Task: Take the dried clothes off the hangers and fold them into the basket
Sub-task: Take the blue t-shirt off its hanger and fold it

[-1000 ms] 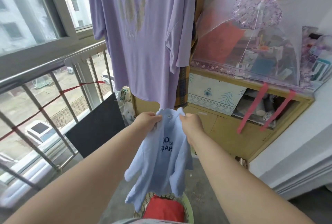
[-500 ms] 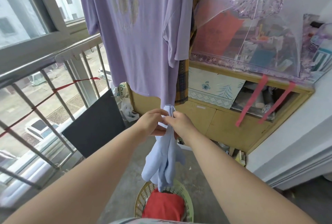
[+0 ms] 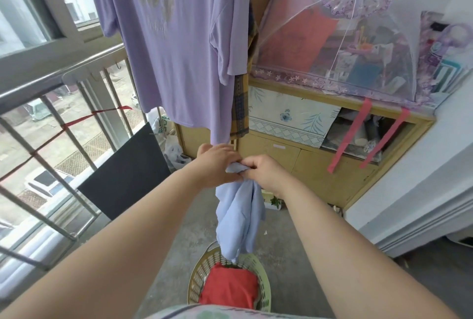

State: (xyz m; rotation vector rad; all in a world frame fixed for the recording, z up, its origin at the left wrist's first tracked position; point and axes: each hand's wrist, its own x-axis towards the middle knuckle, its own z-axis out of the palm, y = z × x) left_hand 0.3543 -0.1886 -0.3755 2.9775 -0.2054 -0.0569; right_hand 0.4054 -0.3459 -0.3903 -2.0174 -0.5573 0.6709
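Both hands clasp the bunched top of the light blue garment (image 3: 240,216), left hand (image 3: 217,165) and right hand (image 3: 266,173) touching. It hangs doubled lengthwise, its lower end over the far rim of the basket (image 3: 266,290) (red item (image 3: 230,288) inside). Step judged: folding in mid-air. The next move calls for a crosswise fold, then lowering. A purple shirt (image 3: 174,50) hangs behind.

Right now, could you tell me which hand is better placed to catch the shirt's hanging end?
Probably the left hand: the right hand visibly pinches the shirt's bunched top and could hold it alone, while the rest hangs free above the basket.
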